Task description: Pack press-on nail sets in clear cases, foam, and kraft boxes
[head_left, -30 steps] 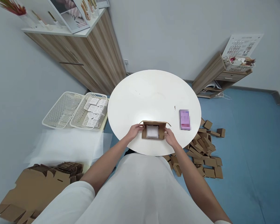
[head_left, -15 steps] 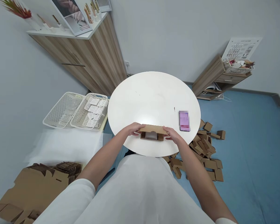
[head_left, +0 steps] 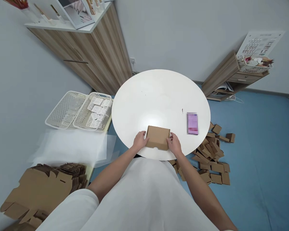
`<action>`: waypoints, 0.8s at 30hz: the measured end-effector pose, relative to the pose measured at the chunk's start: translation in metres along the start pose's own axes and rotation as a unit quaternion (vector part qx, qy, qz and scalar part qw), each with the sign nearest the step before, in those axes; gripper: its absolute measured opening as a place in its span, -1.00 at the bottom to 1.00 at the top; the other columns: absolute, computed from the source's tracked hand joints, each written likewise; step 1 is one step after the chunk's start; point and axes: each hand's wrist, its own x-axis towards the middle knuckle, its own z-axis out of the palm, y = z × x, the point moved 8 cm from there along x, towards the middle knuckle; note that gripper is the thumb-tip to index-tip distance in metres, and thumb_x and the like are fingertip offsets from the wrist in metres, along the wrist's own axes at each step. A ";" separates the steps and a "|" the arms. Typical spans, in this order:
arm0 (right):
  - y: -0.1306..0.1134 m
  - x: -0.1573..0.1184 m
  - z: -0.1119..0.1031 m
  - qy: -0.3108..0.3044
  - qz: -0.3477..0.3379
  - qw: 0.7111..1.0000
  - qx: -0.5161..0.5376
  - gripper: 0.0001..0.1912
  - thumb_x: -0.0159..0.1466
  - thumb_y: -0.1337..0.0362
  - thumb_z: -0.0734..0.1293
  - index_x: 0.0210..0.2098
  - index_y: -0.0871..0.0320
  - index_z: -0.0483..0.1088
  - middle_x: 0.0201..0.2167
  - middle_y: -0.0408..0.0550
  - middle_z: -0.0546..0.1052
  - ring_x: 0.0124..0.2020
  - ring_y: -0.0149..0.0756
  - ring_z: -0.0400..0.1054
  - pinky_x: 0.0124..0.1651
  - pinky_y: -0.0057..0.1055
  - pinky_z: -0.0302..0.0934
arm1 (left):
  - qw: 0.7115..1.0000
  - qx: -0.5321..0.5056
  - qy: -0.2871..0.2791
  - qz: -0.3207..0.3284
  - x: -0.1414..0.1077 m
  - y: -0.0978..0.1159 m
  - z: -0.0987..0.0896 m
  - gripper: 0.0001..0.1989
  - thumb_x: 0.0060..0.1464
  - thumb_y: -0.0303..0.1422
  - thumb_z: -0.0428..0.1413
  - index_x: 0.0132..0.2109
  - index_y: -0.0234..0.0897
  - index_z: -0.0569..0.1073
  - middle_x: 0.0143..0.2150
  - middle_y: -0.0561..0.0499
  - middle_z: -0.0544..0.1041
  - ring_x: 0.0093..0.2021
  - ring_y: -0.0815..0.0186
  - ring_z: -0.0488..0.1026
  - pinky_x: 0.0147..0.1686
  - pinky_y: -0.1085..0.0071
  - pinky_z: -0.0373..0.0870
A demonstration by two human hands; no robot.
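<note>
A small brown cardboard box point(head_left: 158, 137) sits near the front edge of the round white table point(head_left: 156, 91), its lid down flat over the top. My left hand point(head_left: 140, 141) is at its left side, thumb against the near left corner and fingers curled along the side. Against the right side rests my right hand point(head_left: 174, 143), its thumb by the near right corner and its fingers bent. The box is held between the two hands. What lies inside it is hidden by the lid.
A pixelated purple item point(head_left: 192, 123) lies on the table's right. To the left are white baskets point(head_left: 92, 110) with cards, white sheets point(head_left: 72, 144) and flattened cardboard point(head_left: 40, 189). Many small boxes point(head_left: 215, 166) are piled on the floor at right.
The lid of the cardboard box, partly raised before with a pale item visible inside, is now shut. Both hands have moved down to the box's sides. The camera view has shifted slightly.
</note>
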 end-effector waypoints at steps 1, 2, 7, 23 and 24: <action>-0.001 -0.004 0.000 0.003 -0.009 1.000 0.007 -0.43 0.16 0.08 0.13 0.13 0.14 0.05 -0.05 0.07 0.33 -0.07 -0.17 0.25 -0.06 -0.26 0.14 | 1.000 -0.001 0.007 0.014 -0.003 0.001 0.000 -0.52 0.00 -0.21 0.00 0.07 -0.28 0.23 0.01 -0.17 0.35 0.02 0.15 0.30 -0.07 0.27 0.23; -0.001 -0.008 0.000 0.001 -0.019 1.000 0.015 -0.40 0.16 0.07 0.13 0.16 0.14 0.01 0.00 0.08 0.30 -0.01 -0.17 0.21 -0.01 -0.24 0.11 | 1.000 -0.006 0.007 0.029 -0.006 0.002 0.000 -0.51 0.01 -0.21 -0.01 0.10 -0.27 0.21 0.06 -0.17 0.31 0.06 0.14 0.26 -0.02 0.25 0.19; -0.002 -0.036 0.017 -0.085 -0.111 0.990 0.012 -0.16 0.10 0.13 0.24 0.25 0.09 -0.29 0.19 0.05 0.06 0.18 -0.14 -0.02 0.14 -0.17 -0.01 | 0.988 -0.069 -0.072 0.121 -0.027 0.011 0.011 -0.38 0.02 -0.26 -0.01 0.23 -0.21 0.01 0.15 -0.12 0.22 0.12 0.18 0.19 0.07 0.27 0.14; -0.039 -0.023 -0.031 -0.199 -0.149 0.968 0.024 -0.05 0.00 0.05 0.35 0.24 -0.03 -0.22 -0.05 0.00 0.20 -0.25 -0.28 0.23 -0.14 -0.25 0.21 | 0.984 -0.031 -0.107 0.137 -0.025 0.041 -0.014 0.07 -0.31 -0.02 0.21 0.27 -0.16 -0.17 0.00 -0.13 0.22 -0.10 0.16 0.32 -0.15 0.30 0.28; -0.042 -0.021 -0.033 -0.196 -0.154 0.968 0.029 -0.08 0.03 0.05 0.33 0.25 -0.03 -0.23 -0.03 0.00 0.20 -0.24 -0.28 0.23 -0.12 -0.26 0.21 | 0.984 -0.031 -0.108 0.137 -0.022 0.042 -0.014 0.03 -0.29 -0.03 0.20 0.26 -0.18 -0.13 -0.01 -0.14 0.23 -0.14 0.18 0.34 -0.19 0.31 0.29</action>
